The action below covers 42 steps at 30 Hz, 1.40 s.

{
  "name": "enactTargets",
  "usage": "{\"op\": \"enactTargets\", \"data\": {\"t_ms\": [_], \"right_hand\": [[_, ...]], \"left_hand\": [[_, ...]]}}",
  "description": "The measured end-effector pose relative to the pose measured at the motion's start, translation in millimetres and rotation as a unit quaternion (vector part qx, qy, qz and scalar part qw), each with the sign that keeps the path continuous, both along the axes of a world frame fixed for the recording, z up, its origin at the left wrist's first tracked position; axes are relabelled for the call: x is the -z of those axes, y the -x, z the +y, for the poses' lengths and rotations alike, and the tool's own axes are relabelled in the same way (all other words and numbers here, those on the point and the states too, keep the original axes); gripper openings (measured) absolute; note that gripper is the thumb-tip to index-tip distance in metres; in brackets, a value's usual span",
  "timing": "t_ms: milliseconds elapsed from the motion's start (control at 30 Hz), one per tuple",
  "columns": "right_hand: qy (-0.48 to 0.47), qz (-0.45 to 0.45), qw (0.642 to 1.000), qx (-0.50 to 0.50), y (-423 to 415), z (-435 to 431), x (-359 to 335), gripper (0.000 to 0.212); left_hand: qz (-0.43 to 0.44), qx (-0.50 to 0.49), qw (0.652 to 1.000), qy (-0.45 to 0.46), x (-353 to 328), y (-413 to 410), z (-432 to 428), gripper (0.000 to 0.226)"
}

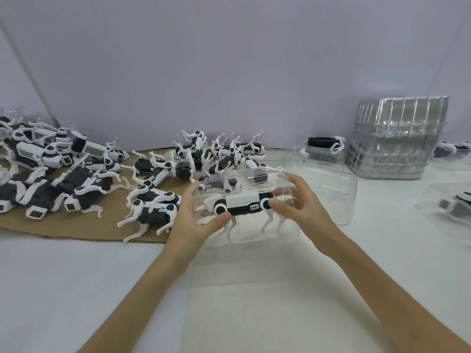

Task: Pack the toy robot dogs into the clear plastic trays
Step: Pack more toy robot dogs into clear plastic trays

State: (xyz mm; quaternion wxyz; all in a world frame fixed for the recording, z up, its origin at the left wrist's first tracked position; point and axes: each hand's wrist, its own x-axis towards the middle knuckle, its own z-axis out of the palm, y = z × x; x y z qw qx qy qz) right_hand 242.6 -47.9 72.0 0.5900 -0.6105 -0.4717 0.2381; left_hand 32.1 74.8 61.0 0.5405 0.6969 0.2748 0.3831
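Both my hands hold one clear plastic tray [254, 180] above the white table. Inside it lies a white and black toy robot dog [242, 206] on its side, legs pointing toward me. My left hand [196, 220] grips the tray's left end, thumb under the dog's front. My right hand [298, 200] grips the right end, thumb pressed on the dog's rear hip. Several loose toy dogs [84, 174] lie heaped on brown cardboard [76, 230] to the left and behind the tray.
An empty clear tray [331, 189] sits just right of my hands. A tall stack of clear trays [397, 138] stands at the back right. Packed trays with dogs lie behind [322, 146] and at the right edge [453, 207]. A grey wall closes the back.
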Motion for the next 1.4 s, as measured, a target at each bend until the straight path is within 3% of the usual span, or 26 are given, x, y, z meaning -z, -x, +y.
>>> {"op": "enactTargets", "data": {"t_ms": [167,300,367,433,500,567,733,1033,1400], "right_hand": [[-0.022,-0.094,0.992,0.081,0.4,-2.4,-0.6,0.065],[0.016,-0.108,0.991,0.081,6.6,1.9,3.6,0.066],[0.024,-0.204,0.968,0.144,13.0,2.3,7.6,0.065],[-0.038,-0.296,0.939,0.170,20.7,-0.5,6.4,0.050],[-0.052,-0.328,0.937,0.108,28.0,-5.7,1.0,0.041],[0.008,-0.352,0.936,0.019,36.3,-6.3,-1.5,0.041],[0.156,-0.528,0.835,-0.019,47.5,-0.1,11.4,0.059],[0.179,-0.557,0.811,-0.024,56.3,-0.2,23.4,0.063],[0.140,-0.531,0.835,0.005,55.3,3.6,24.6,0.049]], "left_hand": [[-0.005,-0.029,0.994,-0.101,1.1,1.3,-2.4,0.109],[-0.028,-0.054,0.993,-0.105,3.9,-2.6,-2.0,0.099],[-0.013,-0.085,0.988,-0.125,7.5,-5.0,-2.9,0.091],[0.005,-0.109,0.985,-0.131,11.1,-5.5,-2.0,0.088],[0.015,-0.126,0.983,-0.132,13.1,-5.5,-0.9,0.088],[0.022,-0.147,0.980,-0.131,13.9,-5.5,-1.1,0.087],[0.053,-0.165,0.964,-0.200,15.6,-5.1,-6.2,0.091],[0.050,-0.113,0.964,-0.235,12.9,-8.6,-18.8,0.097],[0.056,-0.139,0.938,-0.312,10.3,-8.4,-14.4,0.096]]}}
